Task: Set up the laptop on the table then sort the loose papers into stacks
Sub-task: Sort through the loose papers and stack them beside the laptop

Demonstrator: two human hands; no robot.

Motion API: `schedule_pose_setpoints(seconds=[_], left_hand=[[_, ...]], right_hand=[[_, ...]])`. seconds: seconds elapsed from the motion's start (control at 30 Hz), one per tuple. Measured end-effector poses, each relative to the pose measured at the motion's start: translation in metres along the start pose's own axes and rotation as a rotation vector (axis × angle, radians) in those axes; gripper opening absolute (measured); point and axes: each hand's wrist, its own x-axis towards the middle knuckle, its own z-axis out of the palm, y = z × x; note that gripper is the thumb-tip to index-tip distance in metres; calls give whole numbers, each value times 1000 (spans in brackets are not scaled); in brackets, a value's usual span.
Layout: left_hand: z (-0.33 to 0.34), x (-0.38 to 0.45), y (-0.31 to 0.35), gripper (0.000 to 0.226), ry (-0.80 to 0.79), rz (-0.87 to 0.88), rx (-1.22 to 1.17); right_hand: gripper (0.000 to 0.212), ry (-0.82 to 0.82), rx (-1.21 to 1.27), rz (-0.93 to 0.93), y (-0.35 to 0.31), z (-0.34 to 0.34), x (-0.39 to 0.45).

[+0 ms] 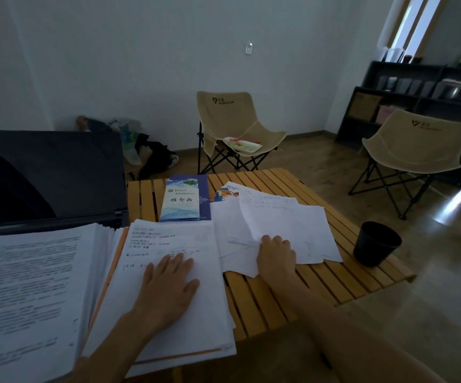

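Observation:
A dark laptop (pixel 49 172) stands with its lid up at the table's far left. In front of it lies a thick stack of printed pages (pixel 27 294). Beside that, my left hand (pixel 168 286) rests flat with straight fingers on a handwritten paper stack (pixel 168 239) with an orange sheet edge showing. My right hand (pixel 274 258) grips the lower edge of a loose white sheet (pixel 276 217), curled up from a scattered pile of loose papers (pixel 312 236). A blue brochure (pixel 181 199) and a colourful leaflet (pixel 223 190) lie at the back.
The wooden slat table (pixel 273 294) has bare slats at the near right. A black cup (pixel 375 243) stands near its right edge. Two beige folding chairs (pixel 234 128) (pixel 414 150) stand beyond, one holding a tray. Bags lie by the wall; dark shelves stand at the right.

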Motion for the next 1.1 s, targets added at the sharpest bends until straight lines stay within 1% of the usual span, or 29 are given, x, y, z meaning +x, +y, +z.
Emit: schedule_pose_setpoints(seconds=[0.07,0.1,0.17,0.2,0.23,0.27,0.3,0.33,0.4,0.5,0.53,0.6,0.63,0.67,0.73,0.8,0.83,0.87,0.93,0.97,1.03,1.07,1.1], left_hand=[[0,2,-1,58,7,-2,-19],[-1,3,0,58,12,-10,-44],[-6,3,4,60,55,-21,-159],[-9,3,7,61,94,-29,-259],[-14,3,11,62,133,-46,-377],[-18,3,14,63,158,-78,-499],[-25,1,17,63,170,-113,-617],[-30,-2,20,63,182,-136,-725],[-38,-6,23,63,212,-159,-873],[-43,-10,19,55,242,-181,-888],[-47,-11,17,56,250,-182,-897],[-54,-10,11,66,285,-186,-962],[-59,-10,9,63,325,-188,-1001],[-64,-11,9,53,378,-177,-1015],[-72,-11,4,37,529,-140,-932],[-76,-10,-1,38,701,-74,-757],[-74,-8,-6,43,729,-21,-640],[-73,-6,-10,48,696,-7,-489],[-58,-1,-19,55,577,-42,-141],[-54,-1,-19,57,516,-56,-20],[-45,-1,-18,60,380,-59,145],[-41,0,-16,59,303,-53,189],[-37,2,-15,58,229,-52,205]], right_hand=[[21,71,233,-55,13,-19,0],[22,127,391,-89,18,-34,-3],[21,236,823,-98,20,-69,-19],[20,261,1098,-41,21,-84,-25],[17,218,1389,45,26,-93,-29],[15,117,1660,134,32,-99,-32],[20,39,1825,194,39,-100,-33],[26,-5,1872,238,44,-98,-35],[28,-15,1891,294,49,-94,-40],[24,-41,1891,268,48,-91,-47],[23,-54,1871,251,45,-93,-49],[22,-80,1836,256,36,-96,-54],[23,-100,1835,289,30,-95,-59],[25,-142,1850,325,20,-93,-67],[26,-307,1831,363,-4,-85,-93],[24,-481,1699,401,-31,-76,-120],[23,-546,1645,437,-44,-72,-130],[22,-591,1617,463,-56,-68,-139],[22,-637,1631,491,-73,-63,-148],[22,-658,1637,495,-79,-60,-149],[21,-715,1608,521,-86,-54,-149],[20,-768,1586,530,-87,-50,-148],[18,-855,1558,520,-87,-50,-148]])
